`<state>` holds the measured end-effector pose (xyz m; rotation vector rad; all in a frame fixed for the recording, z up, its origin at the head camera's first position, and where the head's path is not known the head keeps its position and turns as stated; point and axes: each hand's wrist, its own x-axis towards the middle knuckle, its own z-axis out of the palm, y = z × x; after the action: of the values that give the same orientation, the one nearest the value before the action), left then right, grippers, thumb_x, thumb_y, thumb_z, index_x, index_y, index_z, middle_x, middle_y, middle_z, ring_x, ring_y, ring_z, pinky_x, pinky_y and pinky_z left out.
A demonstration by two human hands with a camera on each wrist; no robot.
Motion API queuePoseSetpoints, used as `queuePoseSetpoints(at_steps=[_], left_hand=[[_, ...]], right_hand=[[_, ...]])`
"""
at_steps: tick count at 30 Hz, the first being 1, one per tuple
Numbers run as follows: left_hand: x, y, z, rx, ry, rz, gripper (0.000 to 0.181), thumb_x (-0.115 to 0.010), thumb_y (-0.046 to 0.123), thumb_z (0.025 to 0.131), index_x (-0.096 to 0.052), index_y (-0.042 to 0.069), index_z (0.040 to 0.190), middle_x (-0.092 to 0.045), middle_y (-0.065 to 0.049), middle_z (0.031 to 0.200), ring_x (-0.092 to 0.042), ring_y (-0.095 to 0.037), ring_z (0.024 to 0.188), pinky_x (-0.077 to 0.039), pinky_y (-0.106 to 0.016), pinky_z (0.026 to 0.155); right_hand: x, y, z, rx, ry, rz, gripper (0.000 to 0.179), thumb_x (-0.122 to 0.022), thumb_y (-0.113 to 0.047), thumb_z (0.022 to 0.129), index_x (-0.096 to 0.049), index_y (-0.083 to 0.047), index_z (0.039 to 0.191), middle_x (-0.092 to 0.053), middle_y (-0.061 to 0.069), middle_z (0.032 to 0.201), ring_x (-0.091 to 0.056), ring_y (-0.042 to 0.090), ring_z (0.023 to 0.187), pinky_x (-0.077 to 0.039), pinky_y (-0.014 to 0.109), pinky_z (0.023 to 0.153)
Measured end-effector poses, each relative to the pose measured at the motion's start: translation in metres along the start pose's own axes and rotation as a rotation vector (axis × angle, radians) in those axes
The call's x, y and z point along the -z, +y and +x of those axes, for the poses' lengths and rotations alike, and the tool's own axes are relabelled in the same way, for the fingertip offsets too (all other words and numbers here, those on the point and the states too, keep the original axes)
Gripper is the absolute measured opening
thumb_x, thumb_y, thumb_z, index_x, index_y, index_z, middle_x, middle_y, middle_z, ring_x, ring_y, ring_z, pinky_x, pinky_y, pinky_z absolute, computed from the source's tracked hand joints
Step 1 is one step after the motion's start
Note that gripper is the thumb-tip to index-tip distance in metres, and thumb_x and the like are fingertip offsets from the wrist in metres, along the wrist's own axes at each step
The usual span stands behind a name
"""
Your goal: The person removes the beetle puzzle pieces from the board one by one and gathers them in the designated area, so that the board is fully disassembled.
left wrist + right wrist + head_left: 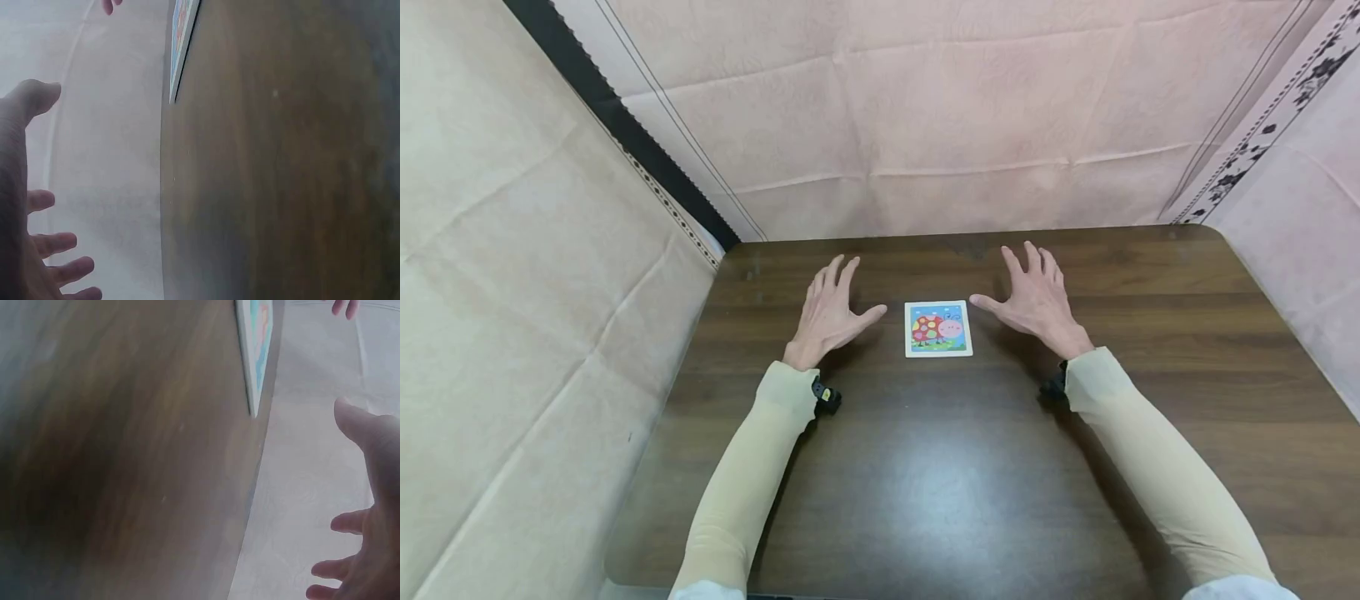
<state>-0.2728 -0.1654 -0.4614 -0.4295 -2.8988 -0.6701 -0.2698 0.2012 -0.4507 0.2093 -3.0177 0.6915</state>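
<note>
A square picture puzzle (938,329) with a white border lies flat on the table, showing a red spotted ladybug on blue and green. To its left my left hand (829,315) hovers with fingers spread and thumb pointing at it, holding nothing. On the other side my right hand (1033,296) is spread too, its thumb tip close to the puzzle's upper right corner. In the left wrist view the puzzle (182,44) appears edge-on, beyond the thumb. The right wrist view also catches the puzzle's thin side (253,362), apart from the fingers.
The brown wooden table (925,467) has rounded corners. Pale cloth (970,117) hangs behind it and along both sides, with a dark strip (647,137) at the back left. Each wrist wears a small black device, the left one (826,395) beside the sleeve cuff.
</note>
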Motion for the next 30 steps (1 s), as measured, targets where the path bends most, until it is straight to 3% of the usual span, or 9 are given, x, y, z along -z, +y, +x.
queuePoseSetpoints(at_steps=[9,17,22,30], left_hand=[[-0.003,0.016,0.001,-0.018,-0.028,-0.079,0.107,-0.078,0.068,0.088,-0.031,0.021,0.172,-0.029,-0.014,0.179,-0.033,-0.04,0.162,-0.035,-0.065,0.129],[-0.017,0.026,-0.002,-0.035,-0.076,-0.105,0.101,-0.083,0.06,0.086,-0.041,0.018,0.167,-0.036,-0.012,0.175,-0.039,-0.036,0.158,-0.044,-0.062,0.125],[-0.026,0.037,0.0,-0.057,-0.137,-0.093,0.099,-0.084,0.059,0.086,-0.044,0.016,0.165,-0.037,-0.011,0.174,-0.039,-0.035,0.158,-0.043,-0.059,0.127],[-0.037,0.054,0.004,-0.104,-0.262,-0.079,0.095,-0.084,0.057,0.087,-0.046,0.016,0.164,-0.043,-0.01,0.17,-0.04,-0.034,0.155,-0.042,-0.057,0.128]], right_hand=[[-0.003,-0.016,-0.002,0.044,-0.026,0.131,0.08,-0.073,-0.048,0.101,-0.045,-0.005,0.163,-0.038,0.029,0.166,-0.027,0.049,0.154,-0.024,0.068,0.125],[-0.015,-0.024,-0.005,0.087,-0.124,0.193,0.049,-0.075,-0.024,0.103,-0.065,-0.003,0.146,-0.059,0.023,0.147,-0.046,0.042,0.137,-0.044,0.065,0.114],[-0.022,-0.026,-0.003,0.11,-0.153,0.189,0.037,-0.075,-0.018,0.103,-0.072,-0.001,0.136,-0.064,0.021,0.135,-0.05,0.039,0.127,-0.047,0.06,0.109],[-0.029,-0.029,0.002,0.108,-0.202,0.175,0.036,-0.077,-0.017,0.101,-0.075,-0.001,0.134,-0.064,0.023,0.137,-0.05,0.04,0.126,-0.046,0.058,0.108]])
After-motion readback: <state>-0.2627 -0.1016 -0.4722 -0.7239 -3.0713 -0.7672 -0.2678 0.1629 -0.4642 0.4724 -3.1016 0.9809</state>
